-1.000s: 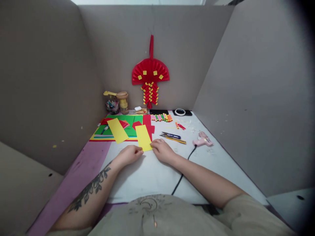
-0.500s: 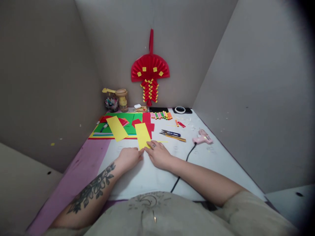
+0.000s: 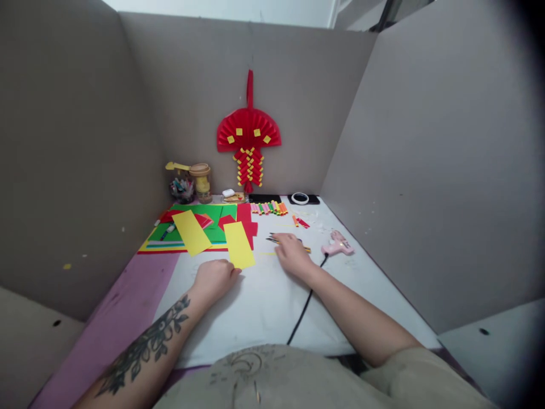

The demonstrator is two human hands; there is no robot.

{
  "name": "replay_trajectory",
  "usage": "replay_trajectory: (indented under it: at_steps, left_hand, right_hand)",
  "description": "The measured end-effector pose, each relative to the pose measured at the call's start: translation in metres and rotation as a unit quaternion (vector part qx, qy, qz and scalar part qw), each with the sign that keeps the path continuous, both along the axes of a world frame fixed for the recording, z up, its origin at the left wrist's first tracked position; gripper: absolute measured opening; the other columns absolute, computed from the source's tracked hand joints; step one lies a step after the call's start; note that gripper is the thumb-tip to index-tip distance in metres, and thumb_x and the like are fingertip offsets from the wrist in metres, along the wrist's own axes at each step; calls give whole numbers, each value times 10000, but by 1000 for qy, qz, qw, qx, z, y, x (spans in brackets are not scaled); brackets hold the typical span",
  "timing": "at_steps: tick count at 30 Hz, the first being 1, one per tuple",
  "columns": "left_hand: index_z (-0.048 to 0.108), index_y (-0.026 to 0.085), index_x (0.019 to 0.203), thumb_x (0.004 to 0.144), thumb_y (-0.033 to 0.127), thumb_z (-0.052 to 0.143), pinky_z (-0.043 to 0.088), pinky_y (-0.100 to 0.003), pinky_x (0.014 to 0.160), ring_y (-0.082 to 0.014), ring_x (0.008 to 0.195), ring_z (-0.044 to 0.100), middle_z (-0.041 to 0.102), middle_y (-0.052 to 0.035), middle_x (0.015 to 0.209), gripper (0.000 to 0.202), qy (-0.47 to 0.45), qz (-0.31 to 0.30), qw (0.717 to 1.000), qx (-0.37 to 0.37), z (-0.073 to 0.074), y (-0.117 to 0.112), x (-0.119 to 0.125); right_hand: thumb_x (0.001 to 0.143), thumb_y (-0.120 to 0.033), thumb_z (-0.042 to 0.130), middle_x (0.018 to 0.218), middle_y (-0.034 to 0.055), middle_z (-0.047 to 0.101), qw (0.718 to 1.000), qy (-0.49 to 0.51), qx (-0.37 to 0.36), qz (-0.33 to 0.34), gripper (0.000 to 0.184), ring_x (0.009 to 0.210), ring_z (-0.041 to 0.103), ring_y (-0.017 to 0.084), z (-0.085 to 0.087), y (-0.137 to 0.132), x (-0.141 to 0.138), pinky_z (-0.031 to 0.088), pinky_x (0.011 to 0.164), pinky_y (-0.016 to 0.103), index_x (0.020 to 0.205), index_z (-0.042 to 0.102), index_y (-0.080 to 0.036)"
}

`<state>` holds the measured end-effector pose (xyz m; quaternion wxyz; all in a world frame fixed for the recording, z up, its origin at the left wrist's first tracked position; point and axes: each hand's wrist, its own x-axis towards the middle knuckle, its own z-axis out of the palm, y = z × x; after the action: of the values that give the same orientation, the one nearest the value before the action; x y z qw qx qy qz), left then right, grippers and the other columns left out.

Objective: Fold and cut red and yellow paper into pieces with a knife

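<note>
My left hand rests on the white table with its fingers curled, the fingertips touching the near edge of a yellow paper strip. My right hand lies palm down further right, over the scissors and pencils, its fingers covering them. Whether the fingers grip anything is hidden. A second yellow strip lies on a stack of green and red paper sheets.
A pink glue gun with a black cord lies right of my right hand. Coloured paper rolls, a tape roll, jars of pens and a red paper fan ornament sit at the back. Cardboard walls enclose the table.
My right hand has left the yellow strip and moved right onto the scissors and pencils. My left hand stayed at the strip's near edge.
</note>
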<state>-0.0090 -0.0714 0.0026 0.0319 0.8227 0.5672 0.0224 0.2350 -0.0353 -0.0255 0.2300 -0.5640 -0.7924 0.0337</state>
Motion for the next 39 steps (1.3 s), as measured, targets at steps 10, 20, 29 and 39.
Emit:
replay_trajectory:
  at_steps: [10, 20, 29, 39]
  left_hand:
    - [660, 168, 977, 807, 194, 458, 454, -296, 798, -206, 891, 594, 650, -104, 953, 265, -171, -78, 982, -10, -26, 21, 3]
    - [665, 182, 948, 761, 202, 445, 445, -277, 687, -213, 797, 621, 696, -74, 874, 290, -162, 27, 986, -12, -24, 30, -16]
    - [703, 203, 919, 753, 161, 448, 438, -261, 760, -190, 845, 606, 687, -54, 921, 307, -177, -63, 982, -28, -25, 41, -30]
    - [637, 367, 1129, 868, 231, 383, 355, -234, 665, -167, 762, 551, 605, -28, 868, 389, -97, -143, 984, -37, -23, 36, -37]
  right_hand:
    - [813, -193, 531, 962, 87, 609, 990, -72, -92, -85, 152, 887, 530, 202, -10, 35, 32, 368, 736, 270, 938, 612, -166]
    - [839, -185, 532, 991, 98, 593, 991, -53, -96, -70, 174, 944, 530, 208, -12, 37, 25, 366, 800, 280, 993, 602, -150]
    - [862, -139, 480, 998, 89, 550, 992, -62, -76, 81, 165, 912, 512, 193, -6, -4, -28, 377, 786, 282, 1001, 568, -159]
    - [847, -144, 527, 969, 77, 576, 988, -104, -65, 95, 125, 939, 495, 205, -11, 2, -22, 367, 789, 285, 961, 570, -169]
